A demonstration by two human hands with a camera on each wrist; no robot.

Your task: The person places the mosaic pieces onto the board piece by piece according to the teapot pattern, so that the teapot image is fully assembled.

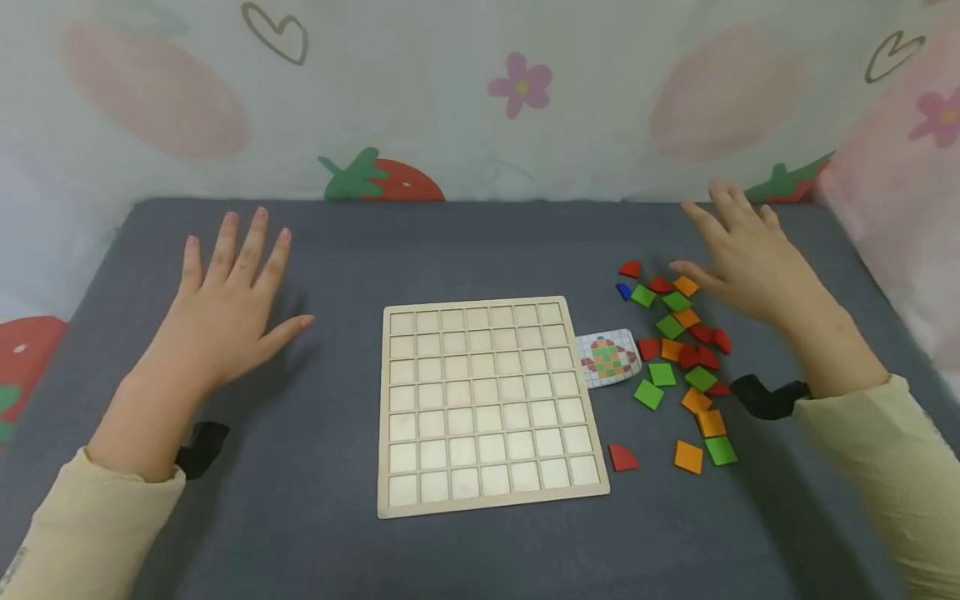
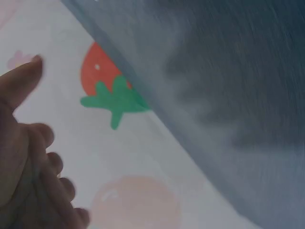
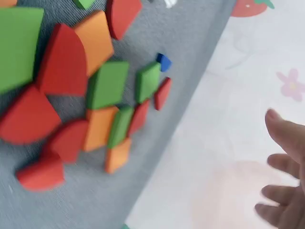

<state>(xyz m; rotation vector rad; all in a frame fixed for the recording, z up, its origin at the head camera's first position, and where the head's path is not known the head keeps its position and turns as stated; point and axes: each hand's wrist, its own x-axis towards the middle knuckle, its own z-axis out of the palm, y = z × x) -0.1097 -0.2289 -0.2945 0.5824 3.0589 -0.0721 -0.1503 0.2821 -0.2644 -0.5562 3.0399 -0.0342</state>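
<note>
Though only in head view, the grid board (image 1: pixel 487 417).

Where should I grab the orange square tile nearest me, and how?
The orange square tile is probably best pinched by its near and far edges, the right hand coming from above on your side. It looks thin and flat-lying, with straight opposite edges; those two stand free, while a green square tile sits close on its right.
</note>
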